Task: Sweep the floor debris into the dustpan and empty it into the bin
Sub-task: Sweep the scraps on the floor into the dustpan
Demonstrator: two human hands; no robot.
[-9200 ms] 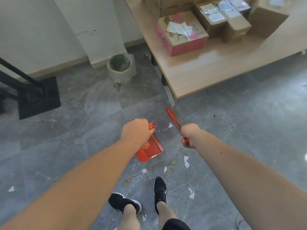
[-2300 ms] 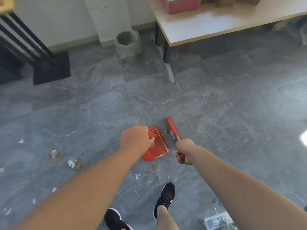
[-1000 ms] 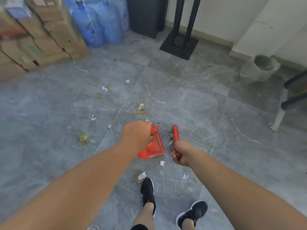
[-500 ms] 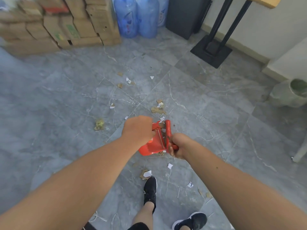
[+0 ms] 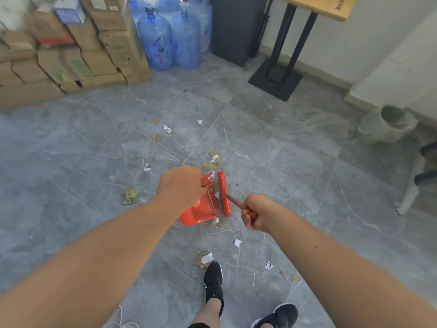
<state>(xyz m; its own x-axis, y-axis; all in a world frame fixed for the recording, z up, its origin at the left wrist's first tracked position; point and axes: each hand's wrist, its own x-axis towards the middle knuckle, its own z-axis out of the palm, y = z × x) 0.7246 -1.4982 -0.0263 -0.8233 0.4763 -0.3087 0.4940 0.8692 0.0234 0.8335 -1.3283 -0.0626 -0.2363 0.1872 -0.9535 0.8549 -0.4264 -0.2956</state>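
Observation:
My left hand (image 5: 181, 185) grips the handle of a red dustpan (image 5: 201, 210) resting on the grey floor. My right hand (image 5: 256, 210) holds the handle of a small red brush (image 5: 223, 192), whose head lies against the pan's open right edge. Scraps of paper and cardboard (image 5: 212, 162) sit just beyond the pan. More debris (image 5: 204, 259) lies by my shoe, and further scraps (image 5: 165, 131) are scattered farther out. A pale bin (image 5: 387, 124) lined with a bag stands at the right by the wall.
Stacked cardboard boxes (image 5: 71, 46) and blue water bottles (image 5: 172, 36) line the far left. A black cabinet (image 5: 234, 29) and a black stand base (image 5: 275, 79) are at the back. A table leg (image 5: 411, 188) is at the right. My shoes (image 5: 214, 282) are below.
The view has turned from the desk area to the box and bottle side. The brush has drawn in against the dustpan's edge, and my right hand has shifted a little right and down.

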